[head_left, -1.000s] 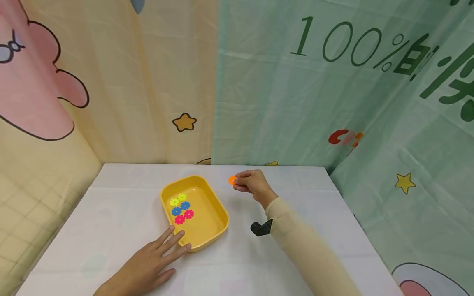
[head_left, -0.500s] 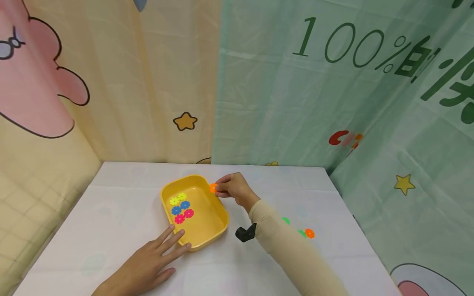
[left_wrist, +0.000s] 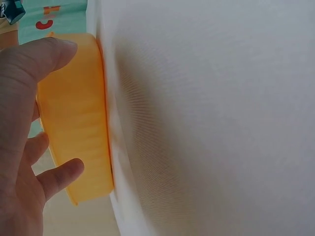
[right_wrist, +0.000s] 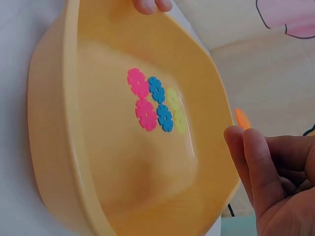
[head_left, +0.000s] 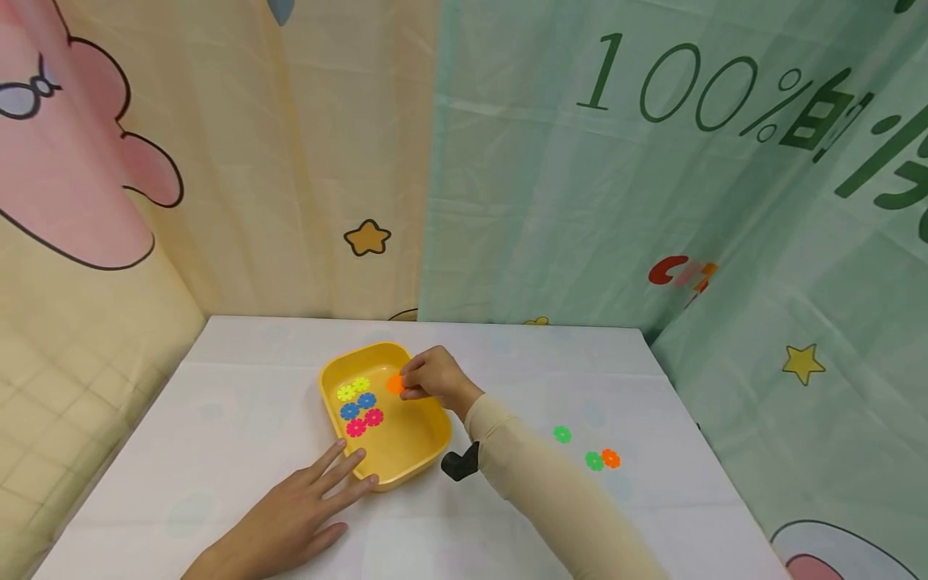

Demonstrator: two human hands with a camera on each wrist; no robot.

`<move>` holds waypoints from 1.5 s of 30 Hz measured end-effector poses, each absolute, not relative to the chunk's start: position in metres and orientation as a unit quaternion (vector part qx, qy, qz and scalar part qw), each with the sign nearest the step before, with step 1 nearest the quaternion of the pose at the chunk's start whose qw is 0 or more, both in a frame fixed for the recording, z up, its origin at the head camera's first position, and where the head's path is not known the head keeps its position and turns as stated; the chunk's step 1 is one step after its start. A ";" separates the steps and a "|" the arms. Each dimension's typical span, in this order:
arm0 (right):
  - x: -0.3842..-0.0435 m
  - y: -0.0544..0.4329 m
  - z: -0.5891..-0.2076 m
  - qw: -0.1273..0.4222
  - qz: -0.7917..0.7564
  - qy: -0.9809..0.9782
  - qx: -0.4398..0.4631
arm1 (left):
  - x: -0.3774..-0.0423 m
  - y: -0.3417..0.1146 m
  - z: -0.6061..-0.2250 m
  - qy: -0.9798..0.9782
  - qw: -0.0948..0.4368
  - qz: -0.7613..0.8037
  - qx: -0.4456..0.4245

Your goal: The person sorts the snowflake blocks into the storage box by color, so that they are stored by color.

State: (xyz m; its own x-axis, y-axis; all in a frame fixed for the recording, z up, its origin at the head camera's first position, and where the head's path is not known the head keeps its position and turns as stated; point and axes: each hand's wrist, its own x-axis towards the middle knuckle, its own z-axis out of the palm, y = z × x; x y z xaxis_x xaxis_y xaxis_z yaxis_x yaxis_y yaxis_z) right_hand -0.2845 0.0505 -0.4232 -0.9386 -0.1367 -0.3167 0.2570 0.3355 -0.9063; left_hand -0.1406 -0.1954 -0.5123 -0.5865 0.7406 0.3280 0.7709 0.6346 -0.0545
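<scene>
My right hand [head_left: 437, 380] pinches an orange flower-shaped disc [head_left: 395, 384] between thumb and finger, over the far right part of the yellow tray [head_left: 413, 463]. In the right wrist view the disc [right_wrist: 242, 118] pokes out beyond the fingertips. Inside the tray lie pairs of notched discs: yellow [head_left: 346, 392], blue [head_left: 350, 411] and pink [head_left: 356, 427]. My left hand [head_left: 290, 511] has its fingers spread and rests on the tray's near left rim. From the left wrist view, its thumb and fingers touch the tray's outer wall [left_wrist: 78, 118].
On the white table [head_left: 522, 515], right of my sleeve, lie two green discs [head_left: 562, 435] and another orange disc [head_left: 611, 458]. A black wrist mount [head_left: 461, 463] hangs below the right cuff. Printed curtains [head_left: 522, 201] stand behind the table and at both sides.
My right hand has moved left with the orange disc, from beside the tray to over its inside. The discs on the right have come into view. My left hand stays at the rim.
</scene>
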 end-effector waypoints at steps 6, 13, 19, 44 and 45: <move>-0.282 0.039 -0.431 0.170 -0.567 0.805 0.043 | -0.141 -0.195 -0.514 -0.886 0.168 -0.046 -0.429; -0.278 0.025 -0.439 0.180 -0.555 0.811 0.041 | -0.141 -0.196 -0.513 -0.891 0.153 -0.041 -0.426; -0.269 0.013 -0.451 0.190 -0.522 0.831 0.041 | -0.141 -0.196 -0.513 -0.887 0.163 -0.044 -0.429; -0.249 -0.004 -0.474 0.190 -0.450 0.871 0.042 | -0.143 -0.197 -0.515 -0.881 0.187 -0.046 -0.432; -0.249 -0.005 -0.475 0.188 -0.450 0.872 0.041 | -0.143 -0.197 -0.514 -0.881 0.187 -0.048 -0.432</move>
State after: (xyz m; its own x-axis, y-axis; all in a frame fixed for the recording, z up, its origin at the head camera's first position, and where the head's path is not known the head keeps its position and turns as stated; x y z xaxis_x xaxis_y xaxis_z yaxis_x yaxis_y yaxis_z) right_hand -0.2486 -0.0048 -0.4751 -0.9258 -0.0973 -0.3654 0.2414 0.5916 -0.7693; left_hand -0.1426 -0.1971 -0.5143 -0.5559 0.7438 0.3711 0.7794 0.6216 -0.0783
